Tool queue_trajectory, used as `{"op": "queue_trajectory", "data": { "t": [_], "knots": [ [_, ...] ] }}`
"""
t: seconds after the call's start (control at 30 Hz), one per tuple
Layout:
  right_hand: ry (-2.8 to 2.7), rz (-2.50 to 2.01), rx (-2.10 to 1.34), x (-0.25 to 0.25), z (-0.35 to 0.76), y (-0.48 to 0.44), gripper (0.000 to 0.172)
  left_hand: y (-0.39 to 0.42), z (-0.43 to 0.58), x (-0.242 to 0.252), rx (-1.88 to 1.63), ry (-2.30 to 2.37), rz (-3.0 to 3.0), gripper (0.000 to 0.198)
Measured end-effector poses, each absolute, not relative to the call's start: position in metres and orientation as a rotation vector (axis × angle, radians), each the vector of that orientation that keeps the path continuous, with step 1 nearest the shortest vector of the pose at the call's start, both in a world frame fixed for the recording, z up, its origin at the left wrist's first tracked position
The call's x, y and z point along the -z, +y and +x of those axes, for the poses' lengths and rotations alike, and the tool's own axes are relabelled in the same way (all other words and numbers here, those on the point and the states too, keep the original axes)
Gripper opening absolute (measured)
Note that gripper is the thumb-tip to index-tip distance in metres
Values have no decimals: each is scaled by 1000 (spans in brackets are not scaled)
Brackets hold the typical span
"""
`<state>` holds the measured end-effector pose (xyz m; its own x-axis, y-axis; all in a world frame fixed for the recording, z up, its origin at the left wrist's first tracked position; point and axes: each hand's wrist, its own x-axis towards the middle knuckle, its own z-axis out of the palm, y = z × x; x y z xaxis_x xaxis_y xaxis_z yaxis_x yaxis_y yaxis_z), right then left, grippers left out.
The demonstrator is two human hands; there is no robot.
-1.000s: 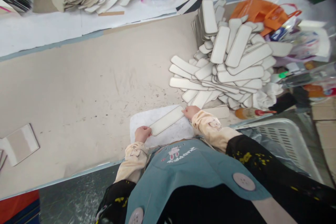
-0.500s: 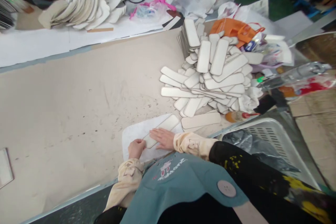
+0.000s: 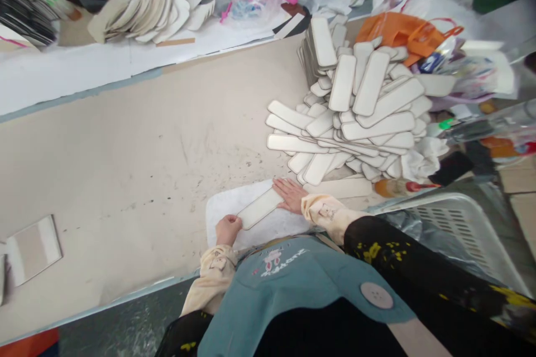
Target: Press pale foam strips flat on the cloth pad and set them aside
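Observation:
A long cream strip with rounded corners [image 3: 258,209] lies at a slant on a white sheet [image 3: 218,206] at the table's near edge. My left hand [image 3: 228,228] pinches the strip's lower left end. My right hand [image 3: 290,195] lies flat with fingers stretched over the strip's upper right end. Just beyond my right hand is a big loose pile of similar strips [image 3: 343,128], with a stacked bundle at its back. Another beige strip [image 3: 341,187] lies in front of the pile, beside my right wrist.
Curved white pieces [image 3: 142,11] are stacked on the far white paper. An orange bag [image 3: 393,33], plastic bags and a clear bottle [image 3: 489,122] crowd the right. A small orange bottle [image 3: 397,187] lies near a white basket [image 3: 477,223]. Flat panels [image 3: 36,248] are at left.
My right hand has slid along the strip to its upper right end, uncovering the middle. My left hand stays at the lower end. The view has shifted, showing more of the panels at left.

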<state>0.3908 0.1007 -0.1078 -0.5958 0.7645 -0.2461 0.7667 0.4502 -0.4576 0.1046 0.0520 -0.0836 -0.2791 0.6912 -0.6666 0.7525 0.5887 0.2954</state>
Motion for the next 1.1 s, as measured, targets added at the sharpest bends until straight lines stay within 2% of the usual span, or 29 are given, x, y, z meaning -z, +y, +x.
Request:
{"op": "queue_trajectory", "data": {
  "t": [0.17, 0.27, 0.4, 0.43, 0.5, 0.6, 0.87, 0.97, 1.1],
  "knots": [
    [2813, 1354, 771, 112, 389, 100, 69, 22, 93, 71, -135, 2134, 1060, 29],
    [2842, 1363, 713, 113, 390, 99, 70, 7, 100, 56, -338, 2164, 1383, 38],
    [2855, 1337, 671, 114, 393, 100, 70, 17, 155, 53, -289, 1773, 1987, 82],
    [2860, 1317, 661, 115, 393, 100, 70, 24, 172, 57, -226, 1643, 2085, 86],
    [2868, 1283, 646, 117, 393, 101, 70, 37, 201, 71, -132, 1489, 2202, 82],
    [2865, 1275, 641, 122, 393, 102, 72, 46, 213, 91, -50, 1519, 2255, 72],
    [2839, 1291, 638, 119, 391, 102, 72, 8, 131, 98, 128, 1740, 2233, 67],
    [2797, 1318, 661, 107, 388, 104, 71, 1, 121, 101, 115, 1759, 2253, 67],
    [2792, 1285, 697, 90, 363, 94, 77, 1, 123, 113, 50, 1781, 2288, 68]
  ]
}}
